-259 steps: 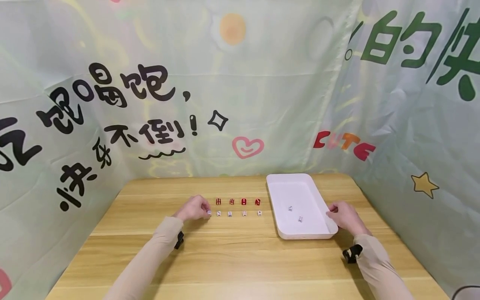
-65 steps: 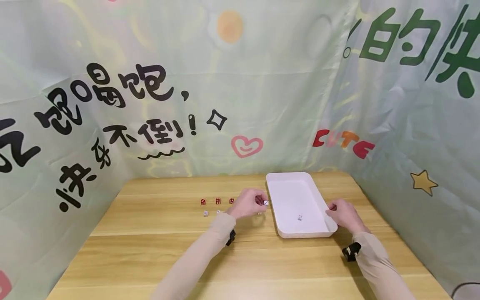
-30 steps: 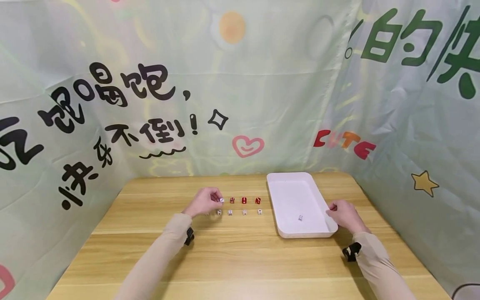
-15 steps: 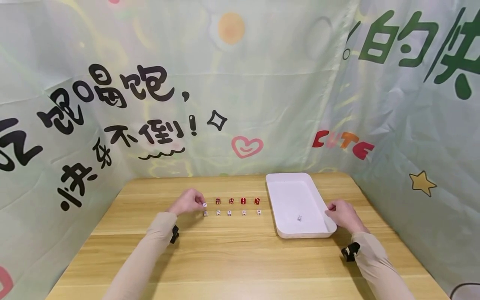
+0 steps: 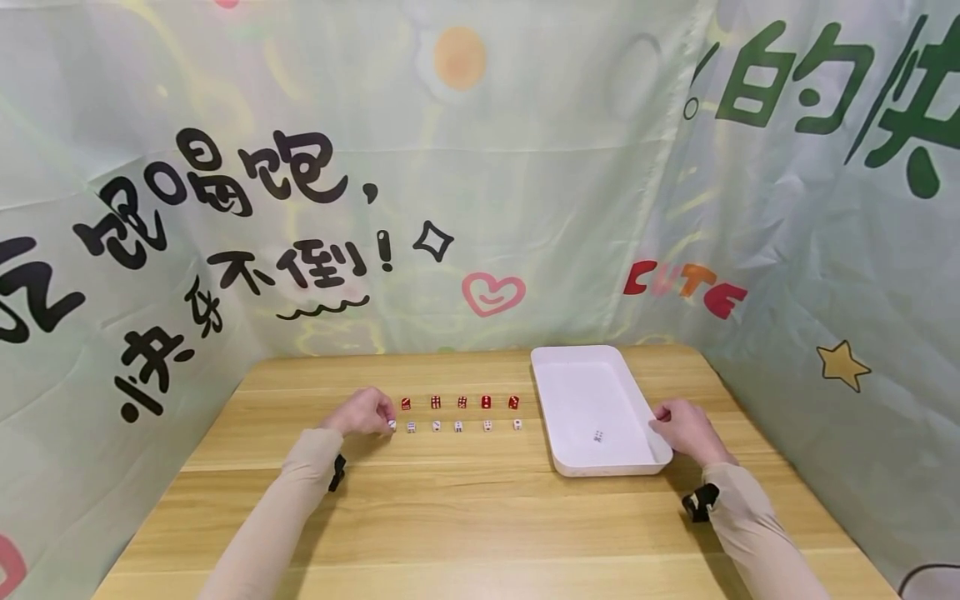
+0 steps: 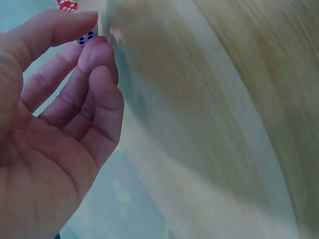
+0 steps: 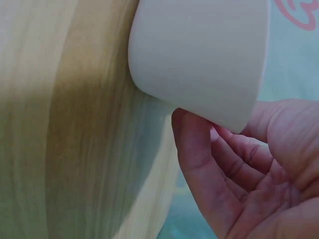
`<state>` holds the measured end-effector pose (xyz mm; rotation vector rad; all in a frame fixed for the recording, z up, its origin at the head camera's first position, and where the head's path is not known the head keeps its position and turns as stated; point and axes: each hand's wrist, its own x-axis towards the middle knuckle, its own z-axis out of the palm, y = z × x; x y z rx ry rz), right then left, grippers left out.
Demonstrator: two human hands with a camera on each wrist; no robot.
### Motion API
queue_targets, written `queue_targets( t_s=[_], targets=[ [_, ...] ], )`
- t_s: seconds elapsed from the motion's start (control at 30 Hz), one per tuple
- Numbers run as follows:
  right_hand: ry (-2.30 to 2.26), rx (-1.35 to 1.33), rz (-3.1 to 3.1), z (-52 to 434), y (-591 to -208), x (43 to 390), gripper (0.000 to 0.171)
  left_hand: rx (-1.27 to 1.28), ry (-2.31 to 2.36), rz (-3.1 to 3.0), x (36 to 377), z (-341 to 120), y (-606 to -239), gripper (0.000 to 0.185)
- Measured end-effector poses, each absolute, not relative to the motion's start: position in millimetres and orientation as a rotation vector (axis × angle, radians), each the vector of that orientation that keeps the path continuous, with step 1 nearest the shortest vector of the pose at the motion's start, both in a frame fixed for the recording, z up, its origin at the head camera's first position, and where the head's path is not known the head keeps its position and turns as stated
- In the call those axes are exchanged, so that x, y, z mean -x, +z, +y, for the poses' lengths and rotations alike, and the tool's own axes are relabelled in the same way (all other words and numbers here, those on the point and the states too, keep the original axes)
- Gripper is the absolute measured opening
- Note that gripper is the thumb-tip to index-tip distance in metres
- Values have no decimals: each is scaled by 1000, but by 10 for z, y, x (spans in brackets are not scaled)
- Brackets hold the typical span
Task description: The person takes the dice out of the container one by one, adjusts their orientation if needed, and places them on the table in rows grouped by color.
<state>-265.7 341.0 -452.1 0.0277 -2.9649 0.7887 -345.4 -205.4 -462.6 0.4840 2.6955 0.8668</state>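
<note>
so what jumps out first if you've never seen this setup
Two neat rows of dice on the wooden table: five red dice behind, white dice in front. The left hand pinches a white die at the left end of the front row. To the right, the right hand holds the edge of a white tray with one die inside.

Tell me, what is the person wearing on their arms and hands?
Both arms are covered by long, snug beige sleeves, the left sleeve and the right sleeve. A small black device sits at each wrist, one on the left and one on the right. The left hand and right hand are bare: no gloves.
</note>
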Motion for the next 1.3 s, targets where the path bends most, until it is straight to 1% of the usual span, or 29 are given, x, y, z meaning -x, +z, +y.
queue_targets(
  t_s=[0.33,1.3],
  targets=[
    [800,-19,-2974,3392,-4507,2650,11,-454,835,2694,3461,-2058,-4646,15],
    [803,-26,-2955,3402,-4537,2648,11,-418,860,2689,3445,-2111,-4647,15]
  ],
)
